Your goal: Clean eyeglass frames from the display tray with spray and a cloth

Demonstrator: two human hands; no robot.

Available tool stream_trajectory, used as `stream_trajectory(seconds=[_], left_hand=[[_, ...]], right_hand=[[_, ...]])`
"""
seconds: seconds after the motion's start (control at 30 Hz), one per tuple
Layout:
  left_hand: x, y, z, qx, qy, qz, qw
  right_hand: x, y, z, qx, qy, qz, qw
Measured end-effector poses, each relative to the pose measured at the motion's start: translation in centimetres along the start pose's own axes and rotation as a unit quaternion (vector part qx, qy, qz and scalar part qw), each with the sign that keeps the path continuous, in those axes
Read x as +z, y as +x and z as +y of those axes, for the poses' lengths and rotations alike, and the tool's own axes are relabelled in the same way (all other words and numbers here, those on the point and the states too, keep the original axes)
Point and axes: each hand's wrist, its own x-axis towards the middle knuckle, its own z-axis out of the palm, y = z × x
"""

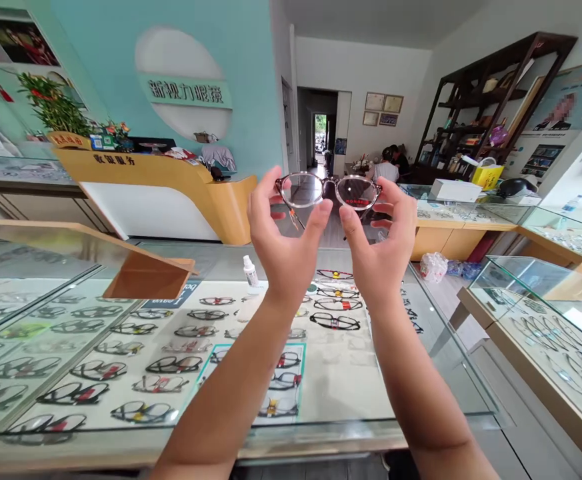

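Note:
A pair of eyeglasses (303, 189) with a dark patterned frame is held up in front of me, above the glass counter. Red lettering shows on the lens at the right. My left hand (288, 233) grips the left end of the frame, its thumb near the lower rim. At the other end, my right hand (381, 233) pinches the frame between thumb and fingers. Part of a temple arm hangs behind the left lens; the rest is hidden by the hands.
Below lies a glass display counter (341, 400) with rows of eyeglasses inside. A small white bottle (249, 271) and a brown wooden tray (151, 273) stand on it. More glass cases (545, 320) flank it at right. Behind are a cashier desk (171, 193) and seated people (387, 167).

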Motion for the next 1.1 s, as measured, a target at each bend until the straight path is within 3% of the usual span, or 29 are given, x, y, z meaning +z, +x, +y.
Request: stream_trajectory(seconds=[0.13, 0.4, 0.5, 0.67, 1.1], left_hand=[[-0.5, -0.5, -0.4, -0.03, -0.038, -0.012, 0.999], [-0.6, -0.4, -3.2, -0.059, -0.033, -0.071, 0.995], [-0.6, -0.3, -2.9, -0.051, -0.017, -0.066, 0.996], [-0.3, -0.6, -2.1, -0.015, 0.022, -0.042, 0.999], [-0.2, -1.0, -1.7, 0.0, 0.025, -0.032, 0.999]], right_hand=[[-0.2, 0.0, -0.1, -0.001, 0.008, -0.018, 1.0], [-0.1, 0.9, 3.3, 0.027, -0.019, -0.045, 0.998], [-0.4, 1.3, 3.9, 0.035, -0.011, -0.041, 0.998], [-1.2, 1.4, 4.6, 0.04, -0.014, -0.089, 0.995], [-1.7, 1.3, 3.7, 0.076, -0.024, -0.107, 0.991]])
